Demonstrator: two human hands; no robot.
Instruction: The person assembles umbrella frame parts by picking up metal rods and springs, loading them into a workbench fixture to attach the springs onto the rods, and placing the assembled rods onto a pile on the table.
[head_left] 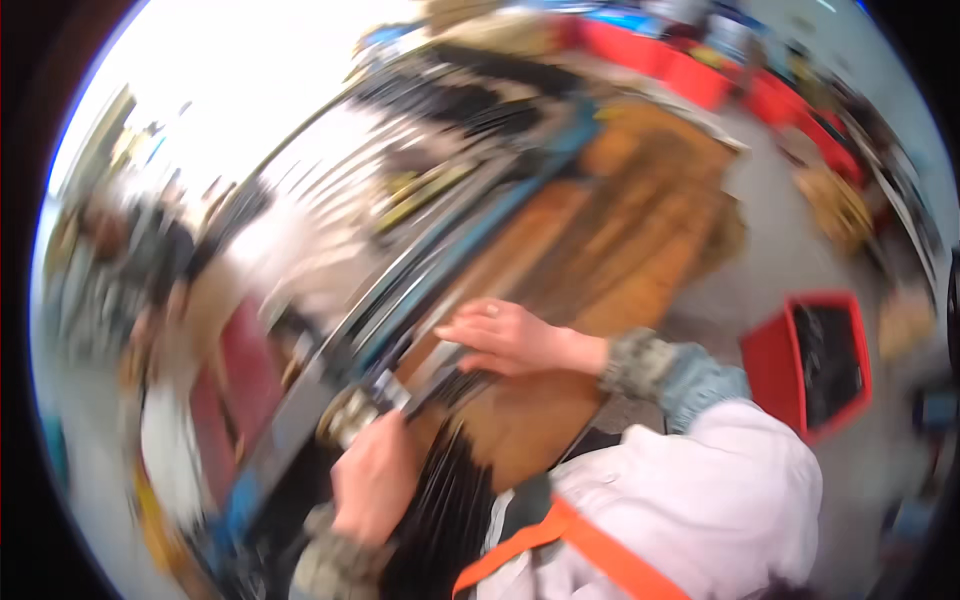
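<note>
The picture is smeared by motion. My left hand (375, 478) is closed, at the lower left of a brown worktop (530, 420). Just beyond its fingers sits a small brass-and-silver metal fitting (350, 412); whether the hand grips part of it is hidden. My right hand (505, 338) is over the worktop, palm down, fingers stretched out to the left. Beneath those fingertips runs a pale flat strip (432, 372), and I see no grip on it. A bundle of thin black rods (450, 500) lies close to my left hand, by my body.
A blue metal rail (480, 240) crosses the bench diagonally, with dark and yellowish long pieces (430, 195) beyond it. A red bin with a black liner (810, 365) stands on the floor at right. Blurred people (130, 250) are at far left; red containers (690, 75) line the back.
</note>
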